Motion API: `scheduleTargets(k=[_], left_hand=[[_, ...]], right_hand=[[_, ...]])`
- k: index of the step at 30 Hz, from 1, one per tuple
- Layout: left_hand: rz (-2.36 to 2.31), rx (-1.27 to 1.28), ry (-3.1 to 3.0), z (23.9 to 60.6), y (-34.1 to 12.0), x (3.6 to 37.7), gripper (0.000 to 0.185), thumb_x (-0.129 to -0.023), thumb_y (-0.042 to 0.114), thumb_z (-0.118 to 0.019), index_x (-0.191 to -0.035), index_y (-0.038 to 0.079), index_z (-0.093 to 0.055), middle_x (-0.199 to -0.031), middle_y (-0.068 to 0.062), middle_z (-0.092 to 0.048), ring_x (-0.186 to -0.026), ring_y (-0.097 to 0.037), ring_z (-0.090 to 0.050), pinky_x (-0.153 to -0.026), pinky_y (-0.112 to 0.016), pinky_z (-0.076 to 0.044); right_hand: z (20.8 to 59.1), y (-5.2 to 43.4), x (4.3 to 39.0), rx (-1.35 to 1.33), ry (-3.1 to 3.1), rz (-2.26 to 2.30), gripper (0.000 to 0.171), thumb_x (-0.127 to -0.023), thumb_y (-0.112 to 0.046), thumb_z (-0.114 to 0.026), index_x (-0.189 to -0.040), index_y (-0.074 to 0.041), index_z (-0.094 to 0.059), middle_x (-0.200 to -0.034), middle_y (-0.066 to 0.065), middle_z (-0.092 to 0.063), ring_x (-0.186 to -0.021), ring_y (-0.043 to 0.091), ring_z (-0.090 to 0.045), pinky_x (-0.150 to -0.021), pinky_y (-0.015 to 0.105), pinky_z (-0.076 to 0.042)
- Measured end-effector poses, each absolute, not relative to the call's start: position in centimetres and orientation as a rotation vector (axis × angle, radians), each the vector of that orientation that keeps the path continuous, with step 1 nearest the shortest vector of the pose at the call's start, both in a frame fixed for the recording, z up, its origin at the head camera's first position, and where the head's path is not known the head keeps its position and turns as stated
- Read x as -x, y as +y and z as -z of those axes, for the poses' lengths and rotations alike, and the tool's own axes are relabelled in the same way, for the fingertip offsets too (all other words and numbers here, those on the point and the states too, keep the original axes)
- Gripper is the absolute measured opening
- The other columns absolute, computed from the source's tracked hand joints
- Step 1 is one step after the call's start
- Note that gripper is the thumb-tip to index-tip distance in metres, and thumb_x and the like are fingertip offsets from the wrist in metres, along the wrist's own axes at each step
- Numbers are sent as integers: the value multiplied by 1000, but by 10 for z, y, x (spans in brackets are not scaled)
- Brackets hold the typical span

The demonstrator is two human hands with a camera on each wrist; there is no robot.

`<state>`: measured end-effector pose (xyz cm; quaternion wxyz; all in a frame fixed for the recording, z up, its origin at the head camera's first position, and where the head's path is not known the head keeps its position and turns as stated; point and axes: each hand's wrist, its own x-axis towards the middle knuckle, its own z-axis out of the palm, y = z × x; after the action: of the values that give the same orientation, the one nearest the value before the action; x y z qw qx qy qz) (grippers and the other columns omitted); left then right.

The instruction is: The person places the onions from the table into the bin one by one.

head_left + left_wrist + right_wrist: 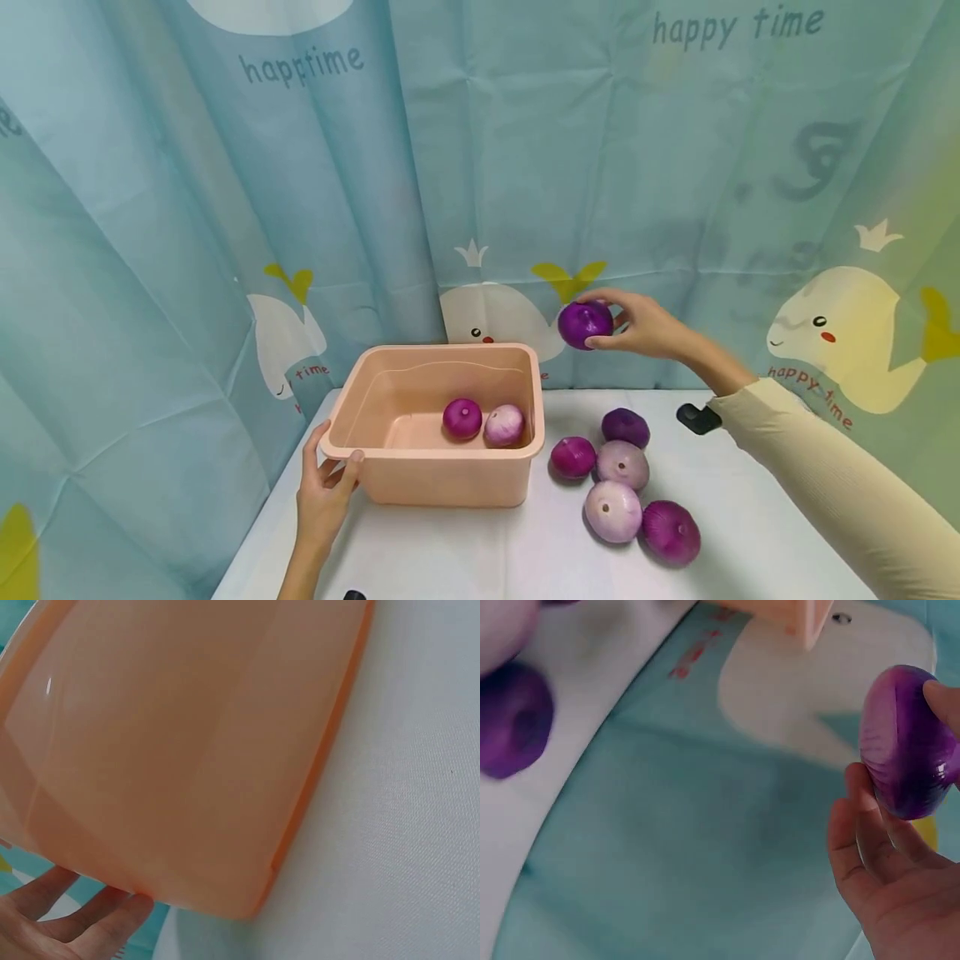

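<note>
Right hand (645, 327) pinches a purple onion (586, 323), root end leftward, above the white table (750, 517); left hand (324, 492) grips the tub's (450, 487) corner.

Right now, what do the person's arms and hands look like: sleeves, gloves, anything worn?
Both hands are bare, no gloves or rings visible. The right hand comes out of a long cream ribbed sleeve reaching to the wrist, with a small black device showing beside the cuff. The left hand and its forearm show no sleeve in the head view.
</note>
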<state>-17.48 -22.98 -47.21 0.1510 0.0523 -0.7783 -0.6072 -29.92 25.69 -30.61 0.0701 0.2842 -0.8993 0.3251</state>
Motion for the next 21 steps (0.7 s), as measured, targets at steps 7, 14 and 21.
scheduleTargets(k=[7, 14, 21], left_hand=[[1740, -159, -2230, 472, -229, 175, 72, -101, 28, -68, -161, 34, -27, -146, -25, -53, -93, 7, -64, -76, -20, -57], [1744, -172, -2235, 473, -230, 175, 74, -101, 29, -68, -161, 34, -25, -144, -24, -55, -93, 7, -64, -76, -21, -58], [1757, -148, -2221, 475, -229, 176, 74, -101, 27, -67, -162, 34, -25, -145, -25, -54, -94, 6, -64, -76, -22, -58]], right_hand=[[303, 194, 315, -972, -2774, -1089, 60, -84, -17, -87, -138, -18, -61, -119, 12, -64, -84, 25, -73, -80, 39, -60], [309, 138, 327, -1152, -2733, -1062, 56, -83, -15, -87, -134, -14, -62, -121, 11, -64, -93, 22, -70, -81, 32, -60], [319, 95, 331, -1237, -2717, -981, 52, -81, -19, -88, -128, -15, -66, -119, 5, -67, -108, 22, -63, -92, 34, -54]])
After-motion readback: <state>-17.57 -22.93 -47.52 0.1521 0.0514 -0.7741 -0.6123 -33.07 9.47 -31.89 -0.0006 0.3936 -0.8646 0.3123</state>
